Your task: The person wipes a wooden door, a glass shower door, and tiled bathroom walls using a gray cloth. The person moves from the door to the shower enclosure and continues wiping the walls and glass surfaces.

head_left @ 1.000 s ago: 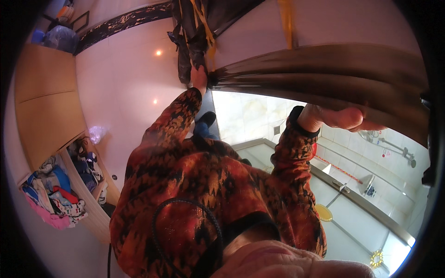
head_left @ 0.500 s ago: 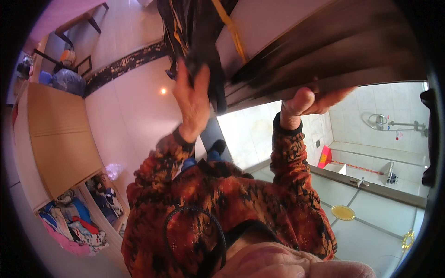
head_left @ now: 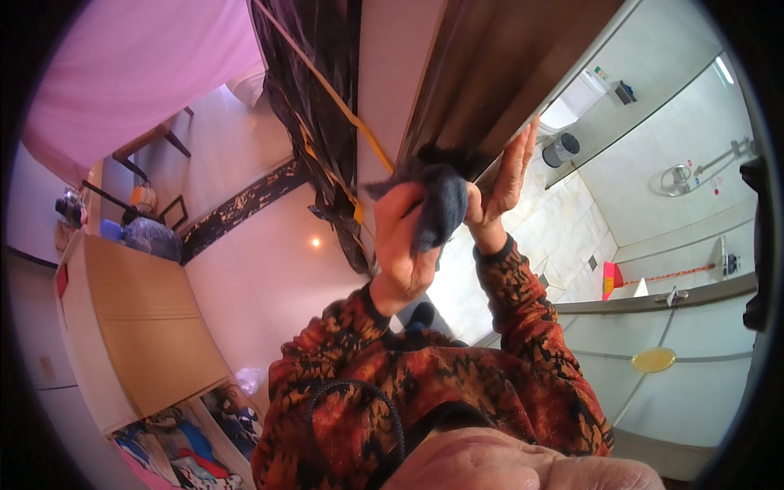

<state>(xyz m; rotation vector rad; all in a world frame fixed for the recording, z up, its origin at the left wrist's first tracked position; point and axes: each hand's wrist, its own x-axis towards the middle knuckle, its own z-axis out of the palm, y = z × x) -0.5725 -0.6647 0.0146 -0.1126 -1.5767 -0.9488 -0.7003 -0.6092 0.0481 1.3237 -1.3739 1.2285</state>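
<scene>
A dark brown door panel (head_left: 498, 65) rises in front of me at the upper middle. My left hand (head_left: 398, 249) is closed around a bunched dark cloth (head_left: 443, 204), which meets the panel's near part. To its right, my right hand (head_left: 508, 184) lies with fingers stretched along the panel's edge, its thumb side close to the cloth. Where the thumb rests is partly hidden behind the cloth. Left of the panel hangs black plastic sheeting (head_left: 322, 122) with a yellow strap (head_left: 363, 131) running across it.
At the right is a tiled bathroom with a bin (head_left: 561, 149), a hand shower (head_left: 678, 178) and a glass-like panel with a yellow oval handle (head_left: 654, 359). A cabinet (head_left: 155, 327) with clothes stands at the left, below a pink curtain (head_left: 139, 73).
The door panel appears more upright in view. My left hand has come right with the cloth, close beside my right hand, whose fingers have straightened along the panel's edge.
</scene>
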